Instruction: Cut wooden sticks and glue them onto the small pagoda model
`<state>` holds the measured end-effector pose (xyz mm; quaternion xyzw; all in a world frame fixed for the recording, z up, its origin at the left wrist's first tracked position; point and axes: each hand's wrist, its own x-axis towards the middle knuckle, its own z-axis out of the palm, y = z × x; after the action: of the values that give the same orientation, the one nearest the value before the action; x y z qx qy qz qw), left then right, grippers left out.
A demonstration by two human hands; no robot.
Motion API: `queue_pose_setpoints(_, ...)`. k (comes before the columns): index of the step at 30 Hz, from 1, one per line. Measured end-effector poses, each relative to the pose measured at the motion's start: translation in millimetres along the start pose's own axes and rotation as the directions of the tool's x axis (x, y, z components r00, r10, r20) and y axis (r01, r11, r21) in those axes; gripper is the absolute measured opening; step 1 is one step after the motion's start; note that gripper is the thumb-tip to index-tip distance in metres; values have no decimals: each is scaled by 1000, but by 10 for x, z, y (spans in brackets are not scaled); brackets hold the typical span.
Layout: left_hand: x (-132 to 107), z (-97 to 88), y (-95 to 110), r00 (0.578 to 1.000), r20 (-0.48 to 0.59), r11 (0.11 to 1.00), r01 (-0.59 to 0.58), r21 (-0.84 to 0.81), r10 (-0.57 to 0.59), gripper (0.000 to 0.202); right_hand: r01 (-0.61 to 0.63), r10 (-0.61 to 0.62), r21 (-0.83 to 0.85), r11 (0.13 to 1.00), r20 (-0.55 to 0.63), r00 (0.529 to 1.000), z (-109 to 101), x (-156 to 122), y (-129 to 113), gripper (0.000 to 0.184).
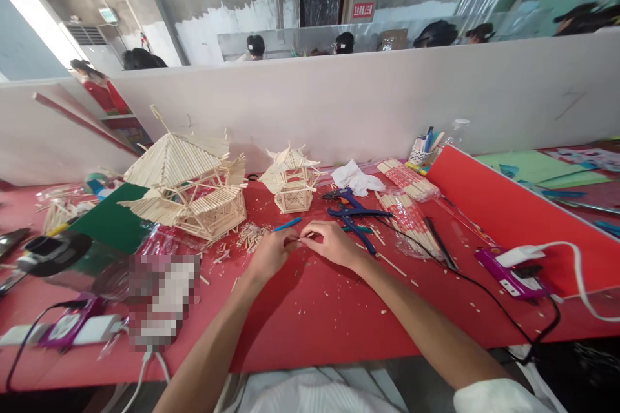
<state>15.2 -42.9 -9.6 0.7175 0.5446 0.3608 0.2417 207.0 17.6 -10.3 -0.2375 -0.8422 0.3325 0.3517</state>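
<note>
My left hand (pixel 271 251) and my right hand (pixel 332 242) meet over the red table (pixel 314 310). Both are closed in a pinch on a thin wooden stick (pixel 300 241) held between their fingertips. A blue pen-like tool (pixel 287 224) lies just behind my left hand. Blue-handled pliers (pixel 356 213) lie just beyond my right hand. A small stick pavilion model (pixel 292 179) stands behind the hands, and a larger stick pavilion model (pixel 188 184) stands to the left.
Packs of sticks (pixel 409 206), a white tissue (pixel 356 177) and a cup of pens (pixel 423 151) lie at the right rear. A purple glue gun (pixel 513 271) with black cord rests right. A red divider (pixel 508 206) and grey partition (pixel 339 103) bound the desk. People sit beyond.
</note>
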Motion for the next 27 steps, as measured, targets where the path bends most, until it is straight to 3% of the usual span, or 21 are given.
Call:
queue_pose_setpoints(16,-13,9,26,1000,26,1000,10,25,-10,27,77,-68,-81,994,102,992,-56,-6,31,8)
queue_pose_setpoints(27,-14,20,24,1000,-3,1000,-2,26,2,27,136,-123,-128,982,105,987,-23,-21,82,9)
